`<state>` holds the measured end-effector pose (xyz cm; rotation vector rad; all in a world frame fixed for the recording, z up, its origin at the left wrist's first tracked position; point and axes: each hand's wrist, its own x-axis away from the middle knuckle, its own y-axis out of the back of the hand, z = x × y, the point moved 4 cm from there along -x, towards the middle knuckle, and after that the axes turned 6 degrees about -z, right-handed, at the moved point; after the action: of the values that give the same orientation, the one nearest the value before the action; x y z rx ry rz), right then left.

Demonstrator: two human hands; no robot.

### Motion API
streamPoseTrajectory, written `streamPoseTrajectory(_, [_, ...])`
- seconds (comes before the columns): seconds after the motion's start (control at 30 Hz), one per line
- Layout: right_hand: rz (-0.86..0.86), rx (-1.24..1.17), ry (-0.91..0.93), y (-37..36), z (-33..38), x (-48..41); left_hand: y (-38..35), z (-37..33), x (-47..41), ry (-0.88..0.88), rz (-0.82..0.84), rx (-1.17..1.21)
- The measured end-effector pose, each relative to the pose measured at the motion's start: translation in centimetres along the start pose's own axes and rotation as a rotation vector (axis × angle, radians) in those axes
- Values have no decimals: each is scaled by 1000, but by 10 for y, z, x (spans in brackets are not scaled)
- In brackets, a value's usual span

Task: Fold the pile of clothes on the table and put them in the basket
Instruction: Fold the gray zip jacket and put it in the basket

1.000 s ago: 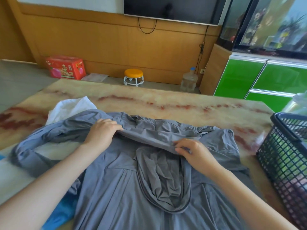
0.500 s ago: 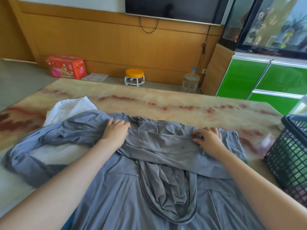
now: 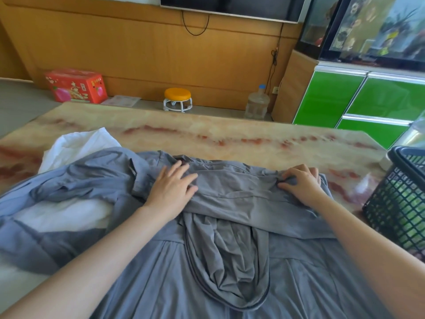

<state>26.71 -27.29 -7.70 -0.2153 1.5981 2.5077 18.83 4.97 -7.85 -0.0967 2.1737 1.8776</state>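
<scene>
Since half a second ago the left hand [image 3: 171, 189] has opened out and slid a little toward the middle of the grey jacket [image 3: 299, 284], while the right hand [image 3: 301, 183] has stayed at the far right shoulder. Nearest the person, the jacket lies spread over the table [image 3: 230, 139], its hood [image 3: 230, 261] hanging down the middle in loose folds. Across the hood's top runs a sleeve [image 3: 236, 196] folded sideways. The left hand rests flat on that sleeve's left end, fingers straight and spread, holding nothing. The right hand has its fingers curled and pinches a bunch of the jacket's cloth at the sleeve's right end. To the left, the other sleeve trails over a white garment [image 3: 76, 146]. A dark mesh basket [image 3: 400, 203] stands at the table's right edge, apart from the jacket. Beyond the table, on the floor, are a red box [image 3: 76, 85], an orange stool [image 3: 177, 100] and a water bottle [image 3: 257, 103], with a green cabinet [image 3: 345, 100] to the right.
</scene>
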Motion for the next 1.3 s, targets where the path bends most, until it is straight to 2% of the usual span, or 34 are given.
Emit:
streamPoseTrajectory(0.07, [-60,18,-14,2,-1,-2,-18,5,7,123,273,22])
streamPoseTrajectory(0.1, [-122,21,-25,6,1,-6,-24,11,9,184,332,36])
streamPoseTrajectory(0.2, [-246,-10,-55,17,9,-13,-28,26,12,297,320,37])
streamPoseTrajectory(0.27, [-152,-21,36,13,15,-9,-24,23,12,308,288,40])
streamPoseTrajectory(0.33, [41,-2,166,-2,16,8,-19,14,13,253,214,36])
streamPoseTrajectory(0.4, [221,133,227,-19,3,32,-17,8,13,203,178,42])
streamPoseTrajectory(0.43, [263,213,229,-23,-5,40,-20,9,14,201,211,54])
streamPoseTrajectory(0.57, [241,315,188,-22,-23,41,-29,17,16,219,352,68])
streamPoseTrajectory(0.67, [294,356,195,-21,-22,38,-23,18,17,201,345,104])
streamPoseTrajectory(0.73, [304,407,169,-16,-11,38,-7,15,20,197,273,153])
streamPoseTrajectory(0.83, [164,301,212,-7,41,48,37,20,28,167,-31,228])
streamPoseTrajectory(0.87, [186,215,242,-9,67,56,53,29,35,169,-144,229])
streamPoseTrajectory(0.93, [350,39,264,-19,123,77,76,60,51,226,-283,209])
streamPoseTrajectory(1.0, [475,-143,290,-32,174,103,92,100,71,371,-267,145])
streamPoseTrajectory(1.1, [458,-326,412,-37,243,141,103,162,116,701,-64,-22])
streamPoseTrajectory(1.17, [472,-423,455,-39,279,168,108,192,147,851,18,38])
streamPoseTrajectory(1.23, [462,-385,554,-44,307,194,113,208,167,900,41,107])
streamPoseTrajectory(1.3, [437,-199,672,-55,327,217,118,212,176,921,-4,217])
